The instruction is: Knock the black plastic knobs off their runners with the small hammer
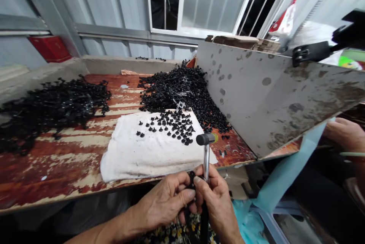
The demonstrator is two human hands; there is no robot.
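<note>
My left hand point(168, 200) is closed, its thumb and fingers pinching a small black plastic part point(192, 177). My right hand point(217, 198) is wrapped round a mallet point(206, 160) with a metal shaft and one black and one yellow face. The mallet's head points up, over the near right corner of a folded white cloth point(128, 160). My right thumb and fingertips also meet at the black part, beside the left fingers. Both hands are just in front of the table edge. Several small black disc-headed pieces point(171, 126) lie scattered on the cloth.
A large heap of black parts point(171, 88) lies behind the cloth, another heap point(54, 103) at the left on the worn red table point(71, 160). A grey board point(245, 84) stands along the right. Beyond it shows another person's hand point(345, 133).
</note>
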